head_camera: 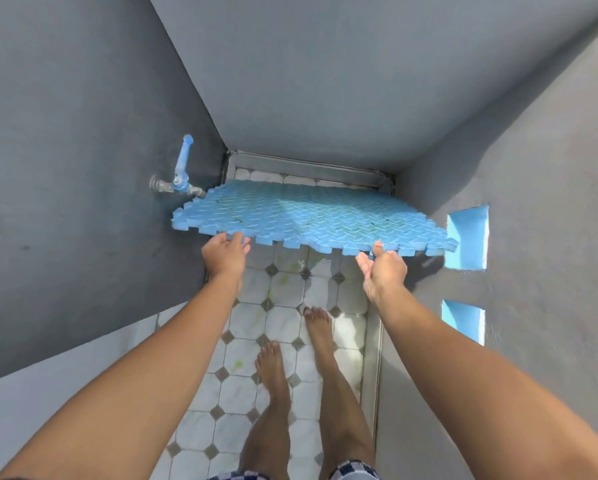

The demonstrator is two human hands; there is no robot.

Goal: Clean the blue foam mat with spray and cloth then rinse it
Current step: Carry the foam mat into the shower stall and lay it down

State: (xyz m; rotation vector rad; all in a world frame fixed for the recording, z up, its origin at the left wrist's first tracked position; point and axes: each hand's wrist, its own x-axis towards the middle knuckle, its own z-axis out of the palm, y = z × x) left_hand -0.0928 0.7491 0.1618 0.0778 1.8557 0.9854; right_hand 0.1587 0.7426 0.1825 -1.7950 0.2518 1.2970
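Blue interlocking foam mat w/ tread pattern (308, 218) held flat in the air, near edge pinched by both hands. Left hand (225, 256) fingers curled under and over the toothed edge; right hand (384, 271) thumb on top, fingers below, gripping same edge. Far-left corner sits just beside the spout of the metal wall tap w/ blue lever handle (181, 174), prob. so water lands on the patterned face for the rinse. No water running. No bucket, basin, spray or cloth in view; only white-and-grey tiled floor (283, 327) below.
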